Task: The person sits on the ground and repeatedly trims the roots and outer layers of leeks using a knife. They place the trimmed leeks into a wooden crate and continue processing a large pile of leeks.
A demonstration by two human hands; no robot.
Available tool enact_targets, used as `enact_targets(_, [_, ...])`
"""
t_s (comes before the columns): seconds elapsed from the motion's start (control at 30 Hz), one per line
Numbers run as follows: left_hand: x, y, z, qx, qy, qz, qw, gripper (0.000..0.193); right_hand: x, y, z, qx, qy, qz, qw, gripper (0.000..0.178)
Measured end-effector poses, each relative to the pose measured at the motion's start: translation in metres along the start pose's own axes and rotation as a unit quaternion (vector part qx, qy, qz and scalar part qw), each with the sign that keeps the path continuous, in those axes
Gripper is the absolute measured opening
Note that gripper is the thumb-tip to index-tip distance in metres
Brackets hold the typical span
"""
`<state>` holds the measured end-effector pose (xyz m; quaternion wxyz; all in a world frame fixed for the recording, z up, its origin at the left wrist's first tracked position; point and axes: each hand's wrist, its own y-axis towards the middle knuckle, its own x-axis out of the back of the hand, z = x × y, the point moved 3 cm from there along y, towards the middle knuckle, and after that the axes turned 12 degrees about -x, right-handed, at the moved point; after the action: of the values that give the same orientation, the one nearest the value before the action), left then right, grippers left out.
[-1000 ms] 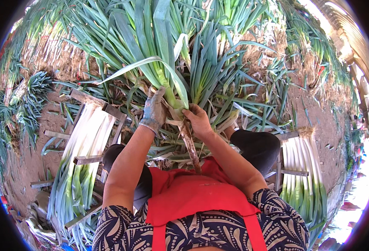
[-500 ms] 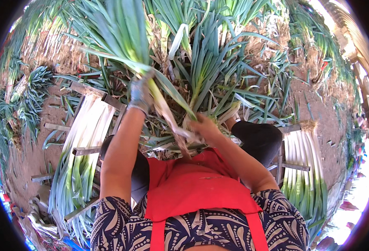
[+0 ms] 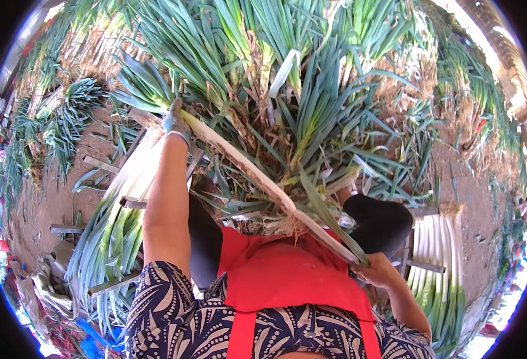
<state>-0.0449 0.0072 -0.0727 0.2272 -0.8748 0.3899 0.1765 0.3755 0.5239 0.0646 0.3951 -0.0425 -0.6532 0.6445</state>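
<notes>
My left hand [image 3: 177, 122], in a bluish glove, is closed round a long green onion [image 3: 233, 157] just below its green leaves. The pale, soil-streaked stalk slants down to the right across my lap. Its hairy roots [image 3: 287, 226] hang in front of the red apron. From the root end a strip of outer leaf [image 3: 326, 234], pale with a green end, stretches on to the right. My bare right hand [image 3: 376, 269] grips the far end of that strip, near my right hip. Whether the strip is still attached at the roots I cannot tell.
Cleaned onions lie on a metal rack [image 3: 133, 203] at my left and another rack [image 3: 426, 266] at my right. Ahead is a big heap of unpeeled onions [image 3: 311, 113] with loose leaves. More bundles [image 3: 66, 113] stand on bare soil further off. My knees flank the heap.
My right hand has pulled the outer leaf down and to the right, away from the stalk. My left hand has moved left with the onion, which now slants more flatly across my lap.
</notes>
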Motion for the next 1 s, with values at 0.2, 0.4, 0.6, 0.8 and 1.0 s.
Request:
enact_targets(0.2, [0.016,-0.006,-0.028,-0.066,-0.022,-0.016,0.997,0.016,0.038,-0.024,-0.057,-0.070,0.175,-0.146,0.971,0.024])
enact_targets(0.4, [-0.027,-0.060,-0.007,-0.078,-0.100,0.030,0.991,0.044,0.145,0.035,0.027,0.090,0.081,-0.596,0.794,0.088])
enact_targets(0.6, [-0.059,-0.153,-0.004,-0.025,-0.136,0.199,0.970,0.066,0.054,0.069,0.238,0.430,0.079,-0.367,0.821,0.087])
enact_targets(0.8, [-0.068,-0.185,-0.007,0.017,-0.133,0.370,0.919,0.064,0.023,0.120,0.307,0.420,0.187,-0.297,0.837,0.066])
enact_targets(1.0, [-0.074,-0.169,-0.024,-0.037,0.030,0.335,0.941,0.071,0.007,0.135,0.289,0.425,0.310,-0.154,0.836,0.055])
